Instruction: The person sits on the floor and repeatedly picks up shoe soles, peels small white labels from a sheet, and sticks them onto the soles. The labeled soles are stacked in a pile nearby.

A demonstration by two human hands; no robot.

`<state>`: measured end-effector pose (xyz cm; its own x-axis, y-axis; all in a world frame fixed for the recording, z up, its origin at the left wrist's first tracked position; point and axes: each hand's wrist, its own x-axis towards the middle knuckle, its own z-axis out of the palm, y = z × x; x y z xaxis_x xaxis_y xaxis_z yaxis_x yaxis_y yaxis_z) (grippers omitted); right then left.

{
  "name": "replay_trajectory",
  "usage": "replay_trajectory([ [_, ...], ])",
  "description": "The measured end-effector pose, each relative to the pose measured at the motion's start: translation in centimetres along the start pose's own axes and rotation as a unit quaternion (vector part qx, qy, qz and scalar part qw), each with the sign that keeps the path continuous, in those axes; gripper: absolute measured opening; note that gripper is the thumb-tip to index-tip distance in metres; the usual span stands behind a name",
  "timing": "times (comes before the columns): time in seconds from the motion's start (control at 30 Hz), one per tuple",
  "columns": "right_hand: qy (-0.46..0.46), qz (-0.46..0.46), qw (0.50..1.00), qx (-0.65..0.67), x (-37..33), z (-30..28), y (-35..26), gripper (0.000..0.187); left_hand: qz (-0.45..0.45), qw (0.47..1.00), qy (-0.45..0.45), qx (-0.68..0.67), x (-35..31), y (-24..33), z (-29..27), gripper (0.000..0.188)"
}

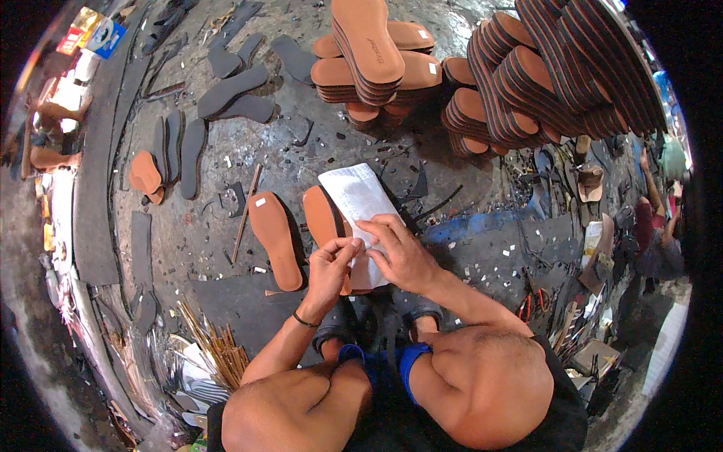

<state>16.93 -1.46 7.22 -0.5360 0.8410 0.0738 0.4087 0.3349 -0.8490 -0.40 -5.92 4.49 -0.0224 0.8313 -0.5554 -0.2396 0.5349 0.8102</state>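
Observation:
A white paper sheet [355,197] with faint printing lies over a tan insole [318,211] in front of me, covering much of it. My right hand [401,252] has the sheet's near part between thumb and fingers. Beside it, my left hand [330,273] is pinched, thumb against forefinger, close to the sheet's left edge. Whatever those fingertips hold is too small to make out. Just left of the covered insole, another tan insole [276,241] lies flat with a small white sticker [260,202] near its far end.
Tall stacks of tan insoles [369,45] stand at the back, with more piled [527,83] at the far right. Black insole pieces [233,90] lie at the far left. Scissors with red handles [536,301] rest at right. Thin sticks [215,335] are bundled at near left.

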Motion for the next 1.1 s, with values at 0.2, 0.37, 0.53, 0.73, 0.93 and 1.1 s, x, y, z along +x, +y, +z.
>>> replay_trajectory([
  [0.2, 0.004, 0.003, 1.0, -0.008, -0.3, 0.0, 0.2, 0.056, -0.002, 1.0, -0.007, 0.025, -0.1, -0.1, 0.0, 0.024],
  [0.37, 0.014, -0.046, 0.998, -0.039, -0.4, 0.4, 0.2, 0.053, -0.011, 1.0, 0.022, -0.014, 0.0, -0.4, 0.2, 0.025],
  [0.53, 0.01, -0.005, 0.998, 0.062, -0.5, -0.4, -0.5, 0.055, -0.065, 0.994, 0.057, -0.063, 0.3, -0.6, 0.2, 0.023],
  [0.73, -0.003, -0.123, 0.992, -0.009, -0.1, 0.0, 0.5, 0.066, -0.139, 0.97, -0.035, -0.199, -0.2, -1.6, 0.3, 0.025],
  [0.93, -0.051, -0.1, 0.991, -0.078, -0.7, -1.0, 0.1, 0.062, -0.124, 0.987, -0.041, -0.098, 0.0, -1.8, 0.7, 0.029],
  [1.1, 0.007, -0.089, 0.993, -0.074, -1.5, -1.4, 0.5, 0.063, -0.144, 0.986, -0.059, -0.052, -0.2, -0.6, 2.5, 0.036],
])
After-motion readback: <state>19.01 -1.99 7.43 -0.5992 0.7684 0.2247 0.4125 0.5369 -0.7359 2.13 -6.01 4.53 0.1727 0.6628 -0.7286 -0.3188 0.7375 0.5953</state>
